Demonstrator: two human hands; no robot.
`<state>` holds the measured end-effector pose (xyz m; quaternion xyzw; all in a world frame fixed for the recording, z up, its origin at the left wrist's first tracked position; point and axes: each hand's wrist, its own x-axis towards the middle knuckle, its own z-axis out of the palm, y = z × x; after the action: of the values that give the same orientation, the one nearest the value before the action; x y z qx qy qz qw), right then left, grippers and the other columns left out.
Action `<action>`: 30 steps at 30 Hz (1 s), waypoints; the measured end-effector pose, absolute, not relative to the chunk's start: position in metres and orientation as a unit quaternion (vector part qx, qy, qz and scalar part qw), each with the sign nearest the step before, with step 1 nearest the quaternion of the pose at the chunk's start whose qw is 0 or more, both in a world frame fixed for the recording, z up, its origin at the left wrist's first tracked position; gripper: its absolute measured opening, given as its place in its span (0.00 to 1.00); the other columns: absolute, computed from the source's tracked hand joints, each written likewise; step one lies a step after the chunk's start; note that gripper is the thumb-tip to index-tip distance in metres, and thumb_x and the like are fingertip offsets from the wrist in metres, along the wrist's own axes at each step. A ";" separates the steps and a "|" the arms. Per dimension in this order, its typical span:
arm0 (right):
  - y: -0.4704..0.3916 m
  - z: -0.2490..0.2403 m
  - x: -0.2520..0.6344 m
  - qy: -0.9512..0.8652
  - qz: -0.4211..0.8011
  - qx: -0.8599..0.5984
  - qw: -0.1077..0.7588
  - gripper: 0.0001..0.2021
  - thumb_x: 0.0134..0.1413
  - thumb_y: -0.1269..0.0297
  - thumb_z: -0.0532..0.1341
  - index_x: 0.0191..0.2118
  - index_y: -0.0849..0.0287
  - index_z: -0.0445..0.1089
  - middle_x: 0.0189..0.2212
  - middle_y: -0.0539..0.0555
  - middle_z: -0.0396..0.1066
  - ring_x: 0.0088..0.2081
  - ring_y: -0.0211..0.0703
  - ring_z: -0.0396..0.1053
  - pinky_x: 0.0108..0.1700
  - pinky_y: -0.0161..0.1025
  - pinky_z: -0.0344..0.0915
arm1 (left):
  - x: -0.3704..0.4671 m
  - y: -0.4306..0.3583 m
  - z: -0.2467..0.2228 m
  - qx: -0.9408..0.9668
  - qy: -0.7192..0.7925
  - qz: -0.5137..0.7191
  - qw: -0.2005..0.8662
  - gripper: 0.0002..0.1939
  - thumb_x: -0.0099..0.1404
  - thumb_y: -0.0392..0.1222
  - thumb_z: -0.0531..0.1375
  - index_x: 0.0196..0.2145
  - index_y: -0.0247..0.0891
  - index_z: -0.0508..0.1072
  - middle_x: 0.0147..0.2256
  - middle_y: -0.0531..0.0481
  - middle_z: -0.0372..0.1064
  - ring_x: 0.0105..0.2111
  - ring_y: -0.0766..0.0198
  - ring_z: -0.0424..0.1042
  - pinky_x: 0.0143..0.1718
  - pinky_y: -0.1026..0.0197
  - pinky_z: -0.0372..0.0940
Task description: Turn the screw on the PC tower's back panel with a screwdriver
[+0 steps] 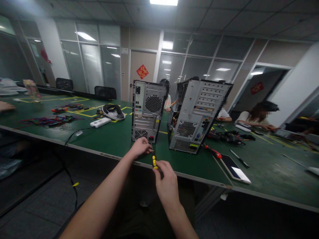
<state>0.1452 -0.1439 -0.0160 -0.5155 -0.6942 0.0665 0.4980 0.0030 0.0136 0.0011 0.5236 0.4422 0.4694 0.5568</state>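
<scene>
A small computer tower (147,109) stands upright on the green table, its back panel with round fan grilles facing me. My right hand (165,176) is closed on the handle of a yellow and black screwdriver (154,160), which points up and away. My left hand (141,147) is at the tower's lower edge, its fingers pinched together near the screwdriver's tip; anything between them is too small to make out. To the right, a larger tower (191,116) stands slightly turned, its back also toward me.
On the table (114,142), cable bundles (53,121) and a white power strip (100,122) lie left. At right are black cables (230,136), a red-handled tool (215,153), a phone (235,168) and a thin tool (239,158). People sit across the table.
</scene>
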 end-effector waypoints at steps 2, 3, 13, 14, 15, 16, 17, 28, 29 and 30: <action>-0.145 -0.015 0.146 -0.704 0.052 -0.510 0.492 0.16 0.61 0.77 0.57 0.48 0.55 0.77 0.46 0.57 0.75 0.48 0.49 0.73 0.52 0.46 0.70 | 0.003 0.013 0.002 0.523 0.442 0.469 0.558 0.13 0.62 0.24 0.60 0.33 0.38 0.59 0.27 0.49 0.76 0.23 0.65 0.78 0.22 0.70 0.68; -0.145 -0.014 0.146 -0.707 0.046 -0.508 0.490 0.17 0.61 0.78 0.57 0.48 0.55 0.78 0.47 0.57 0.75 0.48 0.50 0.72 0.53 0.46 0.70 | 0.003 0.013 0.002 0.523 0.442 0.469 0.558 0.13 0.62 0.24 0.59 0.33 0.38 0.59 0.27 0.49 0.76 0.23 0.65 0.78 0.22 0.70 0.67; -0.141 -0.021 0.144 -0.670 0.097 -0.516 0.525 0.07 0.62 0.70 0.62 0.44 0.58 0.76 0.39 0.56 0.75 0.36 0.45 0.75 0.40 0.39 0.74 | 0.002 0.016 -0.002 0.526 0.436 0.473 0.556 0.14 0.62 0.24 0.61 0.33 0.38 0.60 0.27 0.48 0.76 0.23 0.65 0.78 0.23 0.69 0.68; -0.141 -0.020 0.144 -0.671 0.097 -0.513 0.526 0.09 0.62 0.71 0.61 0.45 0.58 0.76 0.41 0.57 0.75 0.38 0.45 0.75 0.41 0.39 0.74 | 0.002 0.015 -0.001 0.526 0.437 0.472 0.556 0.14 0.62 0.24 0.61 0.33 0.38 0.60 0.27 0.49 0.76 0.23 0.65 0.78 0.23 0.69 0.68; -0.142 -0.019 0.144 -0.674 0.093 -0.510 0.526 0.11 0.62 0.72 0.60 0.46 0.58 0.76 0.42 0.57 0.75 0.40 0.46 0.75 0.44 0.40 0.74 | 0.003 0.015 -0.001 0.527 0.439 0.470 0.556 0.14 0.62 0.24 0.60 0.33 0.38 0.60 0.27 0.49 0.76 0.23 0.65 0.78 0.23 0.69 0.68; -0.142 -0.018 0.144 -0.677 0.087 -0.510 0.524 0.12 0.62 0.73 0.59 0.46 0.58 0.77 0.43 0.58 0.74 0.42 0.47 0.75 0.47 0.41 0.73 | 0.003 0.015 0.000 0.527 0.441 0.469 0.555 0.13 0.62 0.23 0.59 0.32 0.38 0.59 0.27 0.49 0.76 0.23 0.65 0.78 0.23 0.69 0.68; -0.143 -0.017 0.144 -0.680 0.081 -0.509 0.521 0.13 0.62 0.74 0.58 0.47 0.58 0.77 0.44 0.58 0.74 0.44 0.47 0.75 0.49 0.42 0.73 | 0.003 0.014 0.001 0.527 0.444 0.468 0.553 0.13 0.62 0.23 0.58 0.32 0.38 0.59 0.27 0.49 0.76 0.23 0.65 0.78 0.23 0.69 0.68; -0.142 -0.020 0.143 -0.664 0.106 -0.520 0.527 0.08 0.62 0.70 0.60 0.44 0.58 0.76 0.39 0.57 0.76 0.37 0.46 0.76 0.41 0.40 0.76 | 0.003 0.014 0.000 0.527 0.442 0.471 0.552 0.14 0.61 0.25 0.62 0.31 0.38 0.60 0.28 0.49 0.76 0.23 0.66 0.77 0.24 0.68 0.68; -0.141 -0.021 0.143 -0.661 0.113 -0.522 0.527 0.07 0.62 0.70 0.61 0.43 0.58 0.76 0.38 0.57 0.76 0.36 0.46 0.76 0.39 0.39 0.76 | 0.003 0.014 0.000 0.528 0.443 0.471 0.551 0.14 0.61 0.25 0.62 0.31 0.38 0.60 0.28 0.48 0.76 0.23 0.66 0.77 0.24 0.68 0.68; -0.141 -0.021 0.143 -0.660 0.115 -0.523 0.527 0.07 0.62 0.70 0.61 0.43 0.58 0.75 0.38 0.57 0.76 0.36 0.45 0.76 0.39 0.39 0.76 | 0.003 0.013 0.001 0.529 0.444 0.470 0.550 0.14 0.61 0.25 0.61 0.31 0.38 0.60 0.28 0.48 0.76 0.23 0.65 0.77 0.24 0.68 0.69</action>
<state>0.1429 -0.1415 -0.0208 -0.5226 -0.6604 0.1148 0.5268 0.0026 0.0134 0.0007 0.5291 0.4440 0.4698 0.5498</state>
